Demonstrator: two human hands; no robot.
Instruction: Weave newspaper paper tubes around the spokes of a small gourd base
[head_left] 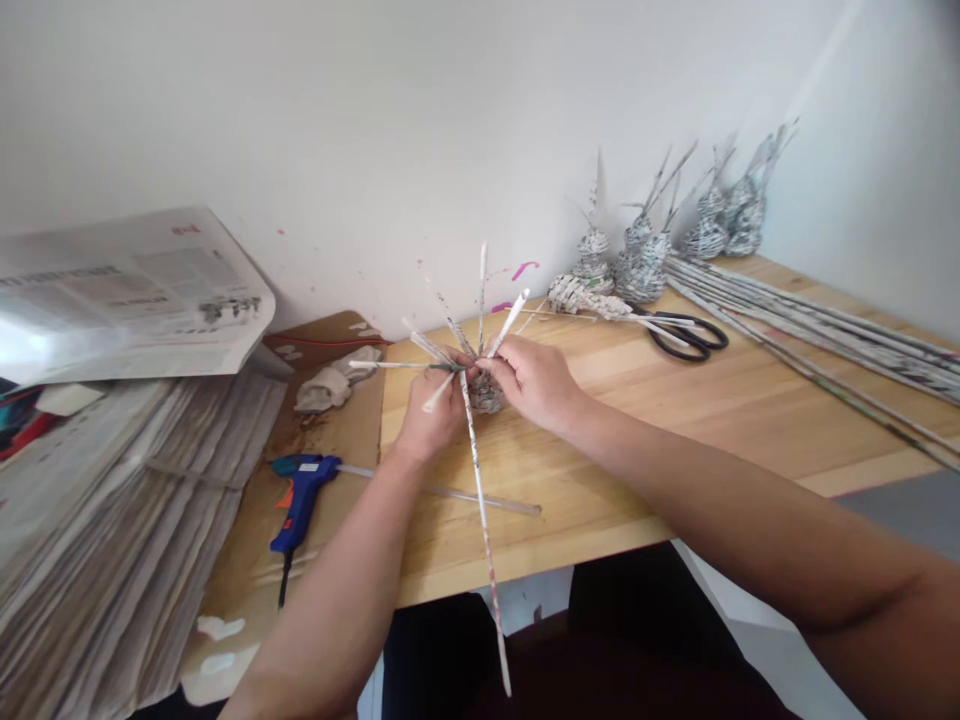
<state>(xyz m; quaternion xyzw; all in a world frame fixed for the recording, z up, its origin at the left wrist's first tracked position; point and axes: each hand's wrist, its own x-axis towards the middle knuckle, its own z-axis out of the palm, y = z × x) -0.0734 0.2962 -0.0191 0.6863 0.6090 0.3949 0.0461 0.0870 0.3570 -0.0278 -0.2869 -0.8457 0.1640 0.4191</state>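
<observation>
From my remote seat, the head camera shows me a bare left hand (436, 408) and right hand (541, 385), with both forearms uncovered and the right arm bare past the elbow crease. Below, I make out black legwear (634, 600) and a very dark, faintly maroon garment (585, 675), its details lost in shadow.

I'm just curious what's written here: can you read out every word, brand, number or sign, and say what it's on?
No text reads clearly.
Large newspaper sheet: headline, red mark and columns, too blurred.
Blue glue gun: pale label, too small.
Long paper stick: specks of print, unreadable.
Paper rods at right: print too small.
</observation>
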